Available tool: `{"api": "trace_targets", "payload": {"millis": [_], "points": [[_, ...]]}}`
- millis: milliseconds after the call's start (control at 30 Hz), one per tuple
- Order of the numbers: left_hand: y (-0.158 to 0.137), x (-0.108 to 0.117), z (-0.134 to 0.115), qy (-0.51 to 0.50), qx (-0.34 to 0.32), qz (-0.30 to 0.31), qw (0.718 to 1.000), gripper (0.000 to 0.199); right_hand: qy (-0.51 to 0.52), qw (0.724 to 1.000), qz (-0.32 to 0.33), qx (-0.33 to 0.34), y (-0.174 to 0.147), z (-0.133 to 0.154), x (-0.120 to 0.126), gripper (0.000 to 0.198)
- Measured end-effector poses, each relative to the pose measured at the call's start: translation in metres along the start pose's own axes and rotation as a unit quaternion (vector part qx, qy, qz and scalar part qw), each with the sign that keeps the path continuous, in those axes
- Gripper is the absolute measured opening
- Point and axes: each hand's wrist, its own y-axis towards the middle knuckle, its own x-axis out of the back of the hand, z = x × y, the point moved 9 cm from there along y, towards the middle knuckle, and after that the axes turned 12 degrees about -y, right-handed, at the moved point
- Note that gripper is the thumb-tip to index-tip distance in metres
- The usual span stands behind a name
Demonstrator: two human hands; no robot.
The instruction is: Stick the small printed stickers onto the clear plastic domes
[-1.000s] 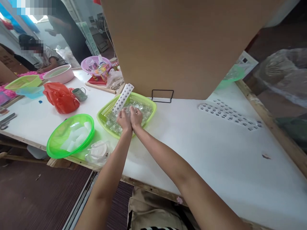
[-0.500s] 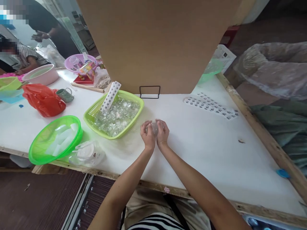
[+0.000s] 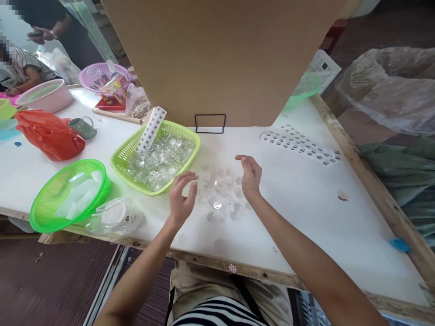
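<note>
As two bare hands part above a white table (image 3: pixel 299 199), a scatter of clear, rounded pieces (image 3: pixel 217 206) lies on the surface between them, seen from the head camera. Half a second earlier the palms were cupped together around a clutch of the pieces; a second ago they were over the yellow-green basket (image 3: pixel 128 182). The change suggests that one handful has been brought out and let go, leaving these pieces loose and spread within reach while many more remain in the basket.

The left hand (image 3: pixel 182 199) is spread wide, thumb well apart from the fingers, with no piece visible in its grip; it hovers just beside the basket's near right edge, though whether it touches the rim cannot be told. The right hand (image 3: pixel 250 175) is loosely bent, palm turned inward at the scatter's right side, its grip also relaxed around nothing that shows; the inside of the palm is partly hidden.

A printed strip (image 3: pixel 151 129) leans in the basket, rising past its back rim. Strips with dark marks (image 3: pixel 302 145) lie flat to the right, before a tall cardboard panel (image 3: pixel 220 59). At left sits a bright green bowl (image 3: pixel 104 190) holding whitish pieces (image 3: pixel 78 197).
</note>
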Motion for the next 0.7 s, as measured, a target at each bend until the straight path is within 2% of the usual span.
{"api": "trace_targets", "payload": {"millis": [67,133,200,267,367,433,533,700], "points": [[0.014,0.026,-0.002,0.046,0.004,-0.034,0.998,0.017,0.003,0.999,0.021,0.039,0.014,0.023,-0.017,0.028],[0.029,0.048,0.012,0.094,0.053,-0.063,0.992,0.018,-0.005,0.995,0.052,0.080,0.024,0.049,-0.046,0.026],[0.040,0.065,0.042,0.116,0.147,-0.090,0.978,0.023,-0.024,0.988,0.100,0.113,0.029,0.072,-0.087,0.023],[0.044,0.076,0.075,0.104,0.244,-0.117,0.957,0.029,-0.081,0.974,0.175,0.117,0.030,0.084,-0.138,0.022],[0.049,0.083,0.106,0.095,0.309,-0.157,0.933,0.039,-0.242,0.918,0.307,0.069,0.024,0.075,-0.214,0.026],[0.053,0.086,0.117,0.100,0.326,-0.187,0.921,0.046,-0.319,0.880,0.350,0.034,0.020,0.062,-0.246,0.037],[0.058,0.094,0.134,0.095,0.356,-0.236,0.899,0.053,-0.351,0.864,0.361,0.003,0.019,0.046,-0.270,0.050],[0.063,0.105,0.170,0.032,0.399,-0.310,0.863,0.053,-0.361,0.849,0.381,-0.060,0.010,0.018,-0.291,0.060]]}}
